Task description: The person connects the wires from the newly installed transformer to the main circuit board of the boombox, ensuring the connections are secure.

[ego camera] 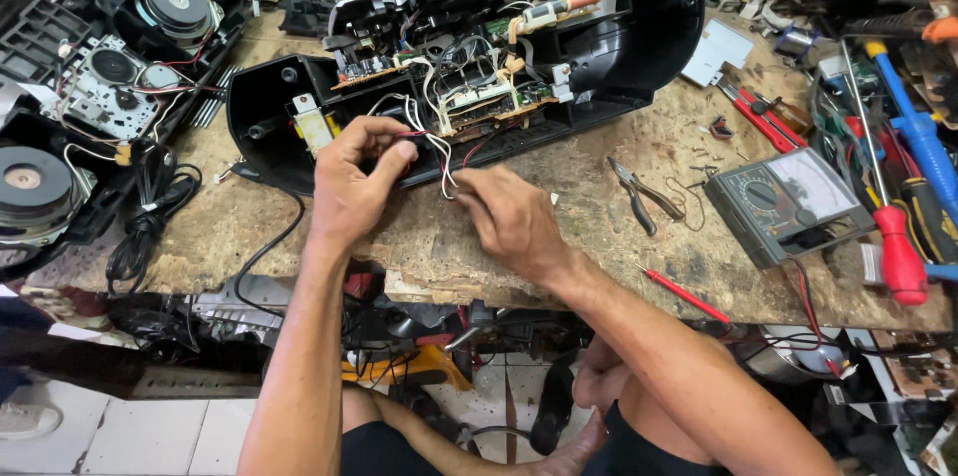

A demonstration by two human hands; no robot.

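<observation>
An opened black radio casing (649, 37) lies across a worn wooden bench (599, 237), its circuit boards (489, 102) and wiring exposed. My left hand (351, 182) pinches a bundle of red, white and black wires (434, 147) that run out of the casing's front. My right hand (514, 222) is closed on the lower ends of the same wires, just right of the left hand. Both hands rest at the casing's near edge.
A grey analogue multimeter (783, 202) with a red probe (684, 296) sits at the right, beside pliers (639, 197) and red and blue screwdrivers (893, 237). The other casing half with speakers (175, 2) and a tape mechanism (105, 87) lies at the left. Black cable (150, 217) coils nearby.
</observation>
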